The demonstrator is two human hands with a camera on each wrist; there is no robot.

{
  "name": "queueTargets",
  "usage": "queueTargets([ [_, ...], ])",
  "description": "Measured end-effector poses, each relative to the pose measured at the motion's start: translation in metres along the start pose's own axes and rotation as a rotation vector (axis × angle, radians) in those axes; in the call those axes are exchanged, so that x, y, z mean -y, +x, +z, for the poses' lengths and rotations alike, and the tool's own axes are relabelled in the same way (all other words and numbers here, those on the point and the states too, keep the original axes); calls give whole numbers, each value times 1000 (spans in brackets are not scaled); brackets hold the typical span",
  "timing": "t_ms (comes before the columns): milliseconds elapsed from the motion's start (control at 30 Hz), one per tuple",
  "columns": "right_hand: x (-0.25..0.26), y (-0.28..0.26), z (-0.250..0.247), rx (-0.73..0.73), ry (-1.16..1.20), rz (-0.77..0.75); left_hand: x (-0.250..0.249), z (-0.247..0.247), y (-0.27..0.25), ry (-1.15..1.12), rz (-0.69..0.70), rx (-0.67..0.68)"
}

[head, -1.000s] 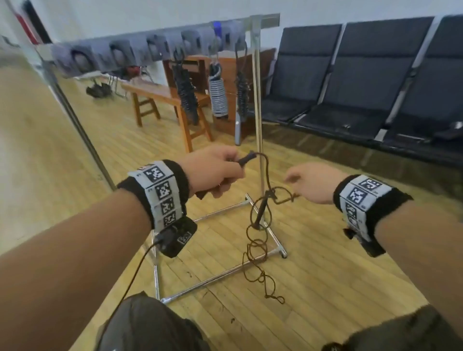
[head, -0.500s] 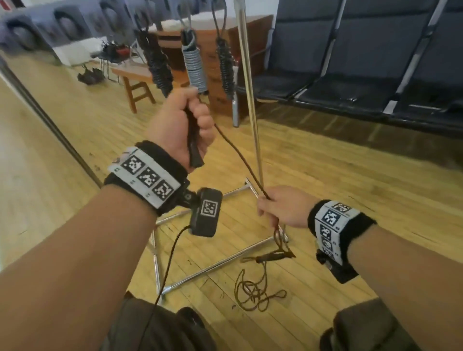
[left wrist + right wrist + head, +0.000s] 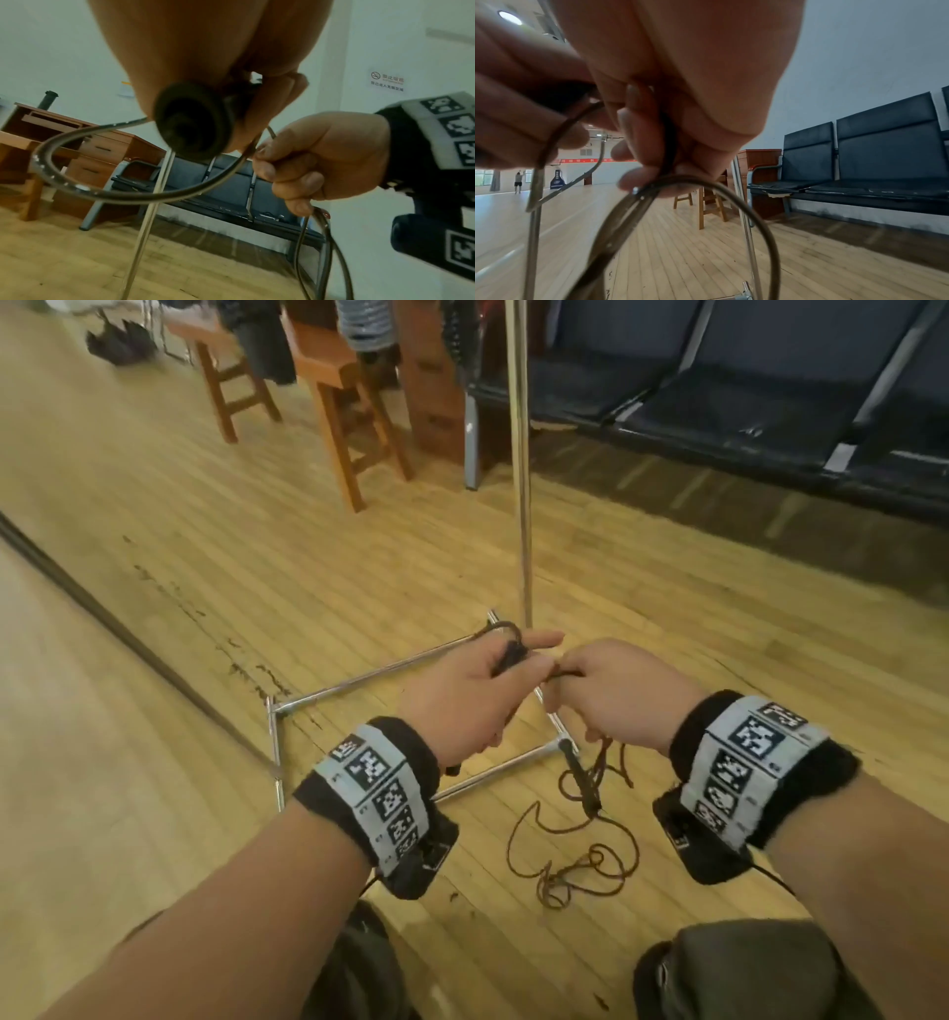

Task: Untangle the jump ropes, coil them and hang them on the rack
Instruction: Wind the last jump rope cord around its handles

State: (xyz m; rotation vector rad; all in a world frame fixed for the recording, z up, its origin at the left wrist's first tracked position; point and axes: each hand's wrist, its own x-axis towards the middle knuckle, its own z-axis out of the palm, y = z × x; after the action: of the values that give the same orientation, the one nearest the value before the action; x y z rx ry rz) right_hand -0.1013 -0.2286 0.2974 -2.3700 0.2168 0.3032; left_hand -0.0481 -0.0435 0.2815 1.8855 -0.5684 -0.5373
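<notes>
A thin brown jump rope has one black handle (image 3: 509,654) gripped in my left hand (image 3: 513,662), low in front of the rack. A short loop of rope (image 3: 102,182) curves out from that handle's butt end (image 3: 195,123). My right hand (image 3: 565,677) touches the left one and pinches the rope, with strands (image 3: 680,180) hanging from its curled fingers. The slack (image 3: 570,845) lies tangled on the floor, beside the second black handle (image 3: 581,780). The rack's steel pole (image 3: 521,454) rises just beyond my hands.
The rack's chrome base frame (image 3: 390,672) lies on the wooden floor under my hands. Coiled ropes (image 3: 367,320) hang at the top edge. Wooden stools (image 3: 339,403) stand behind on the left, and dark bench seats (image 3: 719,403) line the wall on the right.
My left hand has come down from chest height with the handle and met my right hand. The rope between them, stretched taut before, now forms a short loop. The view has tilted down.
</notes>
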Motion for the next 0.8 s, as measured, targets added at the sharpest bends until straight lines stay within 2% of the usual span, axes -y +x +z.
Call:
queueTargets([
  [67,1,8,1,-25,20,-4,12,-5,6,104,-32,8],
  [133,-1,16,3,-62,91,2,16,-11,14,198,-57,91],
  [167,-1,19,4,-75,132,0,15,-14,18,170,-53,115],
  [233,-3,24,9,-77,200,-17,11,-18,24,25,-28,81],
  [300,-10,27,12,-49,261,-28,6,-25,26,-119,-9,-35],
  [367,-22,28,15,10,272,4,2,-38,26,-315,-31,-224],
  [433,-37,28,19,75,142,82,2,-61,26,-531,-51,-434],
  [500,-53,26,22,110,-36,168,8,-82,26,-618,-79,-597],
  [567,-64,22,25,137,-154,233,22,-92,25,-467,-177,-690],
  [600,-66,21,25,159,-192,259,28,-93,25,-328,-242,-687],
  [667,-63,21,25,171,-253,261,37,-88,27,-30,-334,-586],
  [733,-50,23,24,125,-207,222,38,-78,27,192,-329,-486],
  [800,-33,25,22,44,-122,149,34,-63,25,207,-233,-378],
])
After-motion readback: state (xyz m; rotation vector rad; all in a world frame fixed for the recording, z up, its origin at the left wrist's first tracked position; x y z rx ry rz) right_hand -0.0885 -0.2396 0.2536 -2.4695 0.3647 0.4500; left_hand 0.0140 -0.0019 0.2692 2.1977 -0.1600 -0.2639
